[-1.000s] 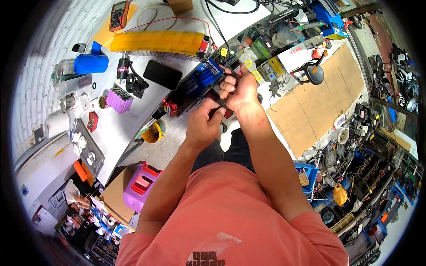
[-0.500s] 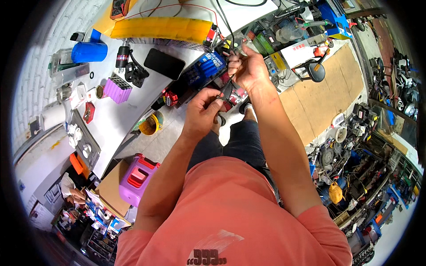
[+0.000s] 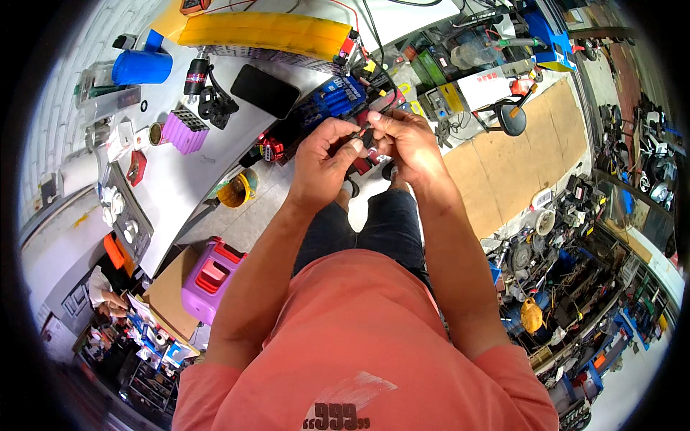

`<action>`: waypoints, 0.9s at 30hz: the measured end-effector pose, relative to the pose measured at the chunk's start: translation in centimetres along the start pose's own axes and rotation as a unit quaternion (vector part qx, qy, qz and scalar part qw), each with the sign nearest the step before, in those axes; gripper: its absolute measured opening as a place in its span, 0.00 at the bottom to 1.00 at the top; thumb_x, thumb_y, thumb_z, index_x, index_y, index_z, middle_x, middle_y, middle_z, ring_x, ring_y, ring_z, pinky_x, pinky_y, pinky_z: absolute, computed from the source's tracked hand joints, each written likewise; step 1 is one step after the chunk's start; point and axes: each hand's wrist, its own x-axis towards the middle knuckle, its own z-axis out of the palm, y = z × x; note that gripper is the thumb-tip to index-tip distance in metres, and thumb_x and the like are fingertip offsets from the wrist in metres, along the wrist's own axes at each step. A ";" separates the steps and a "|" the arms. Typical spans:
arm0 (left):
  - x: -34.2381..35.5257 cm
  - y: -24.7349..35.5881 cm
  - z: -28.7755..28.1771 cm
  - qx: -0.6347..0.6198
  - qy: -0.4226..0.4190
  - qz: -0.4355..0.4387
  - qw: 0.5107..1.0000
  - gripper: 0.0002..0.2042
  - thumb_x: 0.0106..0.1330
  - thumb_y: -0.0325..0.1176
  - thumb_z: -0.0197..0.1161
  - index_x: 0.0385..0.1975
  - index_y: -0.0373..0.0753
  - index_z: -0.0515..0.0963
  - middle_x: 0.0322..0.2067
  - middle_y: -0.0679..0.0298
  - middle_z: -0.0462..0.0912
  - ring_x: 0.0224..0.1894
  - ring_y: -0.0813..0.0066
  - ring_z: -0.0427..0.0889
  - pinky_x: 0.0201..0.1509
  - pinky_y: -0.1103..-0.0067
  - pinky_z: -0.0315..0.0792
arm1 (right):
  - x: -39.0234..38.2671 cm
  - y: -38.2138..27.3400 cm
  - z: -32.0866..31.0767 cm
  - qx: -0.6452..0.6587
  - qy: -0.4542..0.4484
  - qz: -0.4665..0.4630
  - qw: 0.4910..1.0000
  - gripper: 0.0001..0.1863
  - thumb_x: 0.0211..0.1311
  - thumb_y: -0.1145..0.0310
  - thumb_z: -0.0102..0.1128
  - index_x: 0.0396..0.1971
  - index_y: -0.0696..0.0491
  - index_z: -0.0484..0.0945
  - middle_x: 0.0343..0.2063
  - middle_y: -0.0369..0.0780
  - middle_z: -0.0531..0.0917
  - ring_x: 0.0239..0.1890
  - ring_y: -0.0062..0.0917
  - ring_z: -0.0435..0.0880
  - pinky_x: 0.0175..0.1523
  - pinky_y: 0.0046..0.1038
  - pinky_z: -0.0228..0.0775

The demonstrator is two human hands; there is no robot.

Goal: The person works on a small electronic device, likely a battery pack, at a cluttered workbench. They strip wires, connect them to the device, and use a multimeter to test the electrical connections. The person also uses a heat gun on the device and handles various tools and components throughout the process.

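Note:
My left hand [image 3: 324, 161] and my right hand [image 3: 409, 144] meet in front of me, pinching a small dark piece [image 3: 366, 135], apparently on a black cable [image 3: 388, 79] that runs down from the bench. Its exact shape is partly hidden by my fingers. Just beyond them sit a blue pack [image 3: 336, 96] and red-and-black parts [image 3: 272, 149]. A black phone [image 3: 264, 90] lies to their upper left on the white bench [image 3: 187, 194].
A long yellow piece [image 3: 262, 32] lies along the bench. A yellow bucket [image 3: 244, 187] and purple case [image 3: 212, 284] are low left. Cardboard [image 3: 517, 165] spans the right, beside piled parts [image 3: 546, 266]. Another person [image 3: 104, 294] is at the far lower left.
My right hand has turned and come down toward my left, which has risen; their fingertips now meet at the dark piece. The bench has shifted slightly up and left in view.

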 end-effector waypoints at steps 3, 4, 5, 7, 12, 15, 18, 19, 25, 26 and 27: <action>0.3 -0.4 -1.6 0.078 -0.043 -0.006 0.996 0.07 0.72 0.24 0.62 0.47 0.34 0.78 0.35 0.64 0.86 0.36 0.83 0.80 0.43 0.84 0.74 | -0.6 -0.9 -0.8 -0.373 0.048 -0.190 0.907 0.09 0.60 0.67 0.75 0.33 0.56 0.84 0.20 0.37 0.81 0.18 0.23 0.77 0.27 0.28 0.71; 0.4 -0.2 -2.0 0.094 -0.050 -0.012 0.994 0.08 0.71 0.23 0.62 0.47 0.33 0.77 0.36 0.63 0.86 0.38 0.82 0.81 0.45 0.83 0.74 | -1.9 -1.8 0.0 -0.432 0.070 -0.235 0.868 0.09 0.58 0.69 0.73 0.37 0.54 0.86 0.25 0.41 0.84 0.27 0.33 0.84 0.36 0.34 0.76; 0.9 0.3 -2.1 0.109 -0.059 -0.014 0.992 0.08 0.70 0.22 0.61 0.47 0.32 0.77 0.37 0.63 0.86 0.40 0.81 0.82 0.48 0.82 0.75 | -2.0 -2.4 0.2 -0.460 0.039 -0.336 0.821 0.09 0.57 0.70 0.73 0.37 0.54 0.86 0.27 0.42 0.84 0.31 0.35 0.84 0.40 0.35 0.76; 1.5 0.5 -2.1 0.140 -0.054 -0.003 0.989 0.10 0.68 0.19 0.61 0.47 0.31 0.76 0.38 0.62 0.86 0.42 0.80 0.83 0.50 0.81 0.76 | -1.9 -3.3 0.7 -0.495 -0.025 -0.523 0.693 0.09 0.56 0.71 0.72 0.37 0.54 0.87 0.32 0.44 0.85 0.39 0.40 0.84 0.46 0.37 0.76; 1.9 2.0 -1.5 0.194 -0.001 0.011 0.981 0.13 0.63 0.19 0.65 0.47 0.30 0.76 0.38 0.53 0.88 0.43 0.73 0.87 0.47 0.76 0.79 | -1.2 -5.3 1.1 -0.557 -0.125 -0.367 0.735 0.07 0.56 0.71 0.68 0.34 0.53 0.87 0.32 0.46 0.86 0.43 0.45 0.84 0.48 0.43 0.75; 1.8 2.6 -1.3 0.228 0.002 0.021 0.974 0.11 0.65 0.18 0.64 0.46 0.31 0.76 0.38 0.57 0.87 0.42 0.76 0.85 0.48 0.78 0.78 | -0.4 -5.8 0.9 -0.565 -0.165 -0.362 0.723 0.06 0.55 0.72 0.66 0.33 0.53 0.86 0.29 0.47 0.85 0.38 0.47 0.84 0.45 0.44 0.75; 1.9 2.4 -1.2 0.185 0.003 0.023 0.982 0.09 0.67 0.17 0.62 0.45 0.32 0.76 0.38 0.61 0.86 0.42 0.80 0.84 0.49 0.80 0.77 | -0.3 -6.5 0.8 -0.543 -0.198 -0.349 0.738 0.06 0.59 0.81 0.62 0.36 0.59 0.83 0.30 0.42 0.84 0.32 0.30 0.84 0.39 0.30 0.76; 2.0 2.2 -1.2 0.157 0.003 0.021 0.987 0.08 0.68 0.18 0.62 0.45 0.32 0.77 0.37 0.61 0.86 0.41 0.79 0.84 0.48 0.80 0.77 | -0.2 -6.4 0.6 -0.511 -0.203 -0.316 0.773 0.06 0.60 0.81 0.62 0.36 0.60 0.83 0.30 0.41 0.84 0.33 0.26 0.83 0.39 0.29 0.76; 2.2 2.4 -1.2 0.065 -0.017 -0.015 0.998 0.06 0.70 0.20 0.60 0.44 0.32 0.77 0.37 0.62 0.86 0.38 0.78 0.84 0.48 0.79 0.78 | 0.4 -5.9 -0.2 -0.399 -0.226 -0.196 0.867 0.04 0.66 0.81 0.60 0.37 0.63 0.83 0.31 0.35 0.84 0.35 0.15 0.80 0.40 0.21 0.74; 2.2 2.5 -1.2 0.056 -0.021 -0.016 0.998 0.06 0.70 0.20 0.60 0.44 0.32 0.77 0.36 0.63 0.86 0.38 0.78 0.84 0.48 0.79 0.78 | 0.4 -5.9 -0.2 -0.391 -0.226 -0.198 0.870 0.04 0.66 0.80 0.60 0.37 0.62 0.83 0.31 0.35 0.84 0.35 0.15 0.80 0.40 0.21 0.74; 2.2 2.5 -1.3 0.047 -0.026 -0.018 0.998 0.06 0.70 0.21 0.60 0.44 0.33 0.78 0.36 0.63 0.85 0.38 0.78 0.84 0.48 0.79 0.78 | 0.4 -5.9 -0.1 -0.384 -0.226 -0.199 0.873 0.04 0.67 0.80 0.61 0.37 0.62 0.83 0.31 0.35 0.84 0.35 0.15 0.79 0.40 0.21 0.74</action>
